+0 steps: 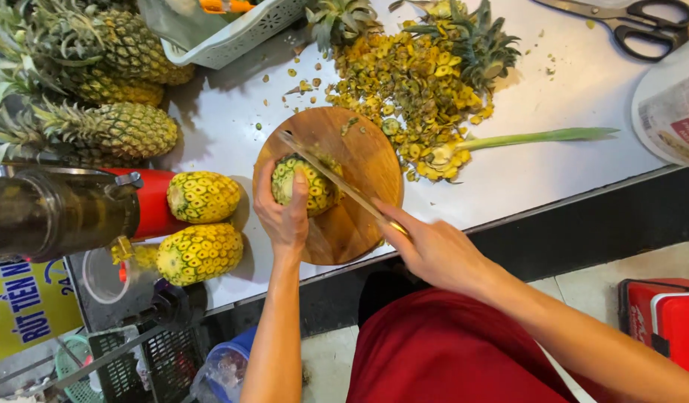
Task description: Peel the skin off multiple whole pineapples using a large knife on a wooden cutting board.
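Left hand (285, 213): grip is clenching the partly peeled pineapple (305, 183), fingers wrapping over its near side and steadying it on the board.
Right hand (434, 250): grip is closing around the handle of a long knife (331, 174); the blade is running diagonally across the top of the fruit, touching it.
Pineapple in hand: is sitting on the round wooden cutting board (363, 160), near its left half.
Board: is lying on the pale desk (553, 89), overhanging the near edge slightly.
Peel scraps (408, 89): are piling up just beyond the board, with cut crowns (478, 41) among them.
Peeled pineapples (201, 224): two are lying left of the board, well apart from the knife.
Whole pineapples (109, 82): are stacking at the far left.
Scissors (631, 21): are lying at the far right corner.
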